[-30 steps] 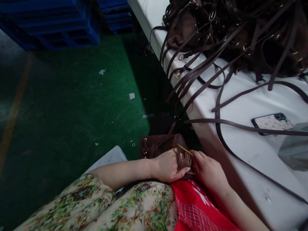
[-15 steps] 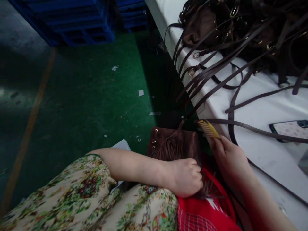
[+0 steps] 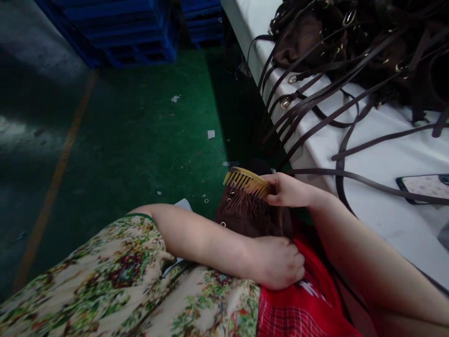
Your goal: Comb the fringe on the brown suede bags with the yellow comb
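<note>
A dark brown bag with thin tassel fringe and metal eyelets rests at my lap. My left hand is curled closed at the bag's near edge, gripping it; its fingertips are hidden underneath. Between thumb and fingers my right hand pinches a yellow wide-toothed comb. The comb lies over the far part of the fringe with its teeth pointing down toward me. Under my left hand spreads a red cloth with a white print and a checked part.
On the right, a white-covered table carries a heap of dark brown bags whose long straps hang over its edge. A phone lies there too. Blue pallets are stacked at the back left. Paper scraps dot the green floor.
My right hand has swung left from the table edge, bringing the comb over the fringe. The fringe strands now lie toward the far side instead of showing beneath my left hand.
</note>
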Tool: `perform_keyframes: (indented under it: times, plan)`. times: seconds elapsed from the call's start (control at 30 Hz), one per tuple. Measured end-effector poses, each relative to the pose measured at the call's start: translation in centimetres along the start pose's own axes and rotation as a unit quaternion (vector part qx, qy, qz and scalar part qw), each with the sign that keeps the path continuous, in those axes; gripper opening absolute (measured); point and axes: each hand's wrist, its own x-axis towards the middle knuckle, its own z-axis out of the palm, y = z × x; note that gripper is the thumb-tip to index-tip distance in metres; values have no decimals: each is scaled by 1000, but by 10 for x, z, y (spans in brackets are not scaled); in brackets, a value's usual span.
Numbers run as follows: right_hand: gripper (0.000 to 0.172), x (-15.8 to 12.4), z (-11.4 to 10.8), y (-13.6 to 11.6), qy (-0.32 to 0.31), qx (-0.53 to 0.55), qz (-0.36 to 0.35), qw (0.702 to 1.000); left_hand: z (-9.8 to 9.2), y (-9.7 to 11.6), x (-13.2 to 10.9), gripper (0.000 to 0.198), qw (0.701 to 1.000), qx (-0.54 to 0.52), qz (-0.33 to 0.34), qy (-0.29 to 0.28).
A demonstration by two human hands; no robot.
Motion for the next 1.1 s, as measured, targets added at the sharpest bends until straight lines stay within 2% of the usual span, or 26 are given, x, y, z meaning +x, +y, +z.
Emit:
perform_keyframes:
  times: [0.13,0.23,0.3,0.43,0.57,0.67,0.73,0.8,0.87,0.93,1.0,1.1]
  plan:
    - [34,34,13,-2,-87,-29,60,994,2,3,-2,21,1000,2,3,11]
    - [45,51,24,-1,-156,-61,82,982,2,3,-6,20,1000,5,-1,23]
    - [49,56,25,1,-176,-105,75,976,1,3,-8,21,1000,-1,0,18]
    - [38,49,9,8,-175,-186,104,961,-1,-3,-15,21,1000,-10,13,18]
    - [23,20,-10,20,-192,-153,160,956,-8,-17,-31,21,999,-26,19,7]
    - [22,-5,-10,34,-149,-95,166,970,-11,-29,-49,14,998,-56,23,1]
    - [24,-18,-5,43,-88,-45,162,982,-11,-34,-61,12,995,-92,-4,28]
    - [28,-29,0,50,-24,18,153,988,-11,-37,-72,14,983,-135,-75,94]
    - [32,-37,3,51,21,83,152,985,-12,-40,-79,16,953,-164,-190,169]
    - [34,-43,5,46,54,131,149,979,-14,-47,-80,17,919,-167,-290,208]
    - [34,-45,5,37,90,152,130,976,-18,-56,-75,18,914,-159,-320,192]
    - [36,-41,5,24,135,158,94,974,-26,-71,-62,17,941,-185,-263,106]
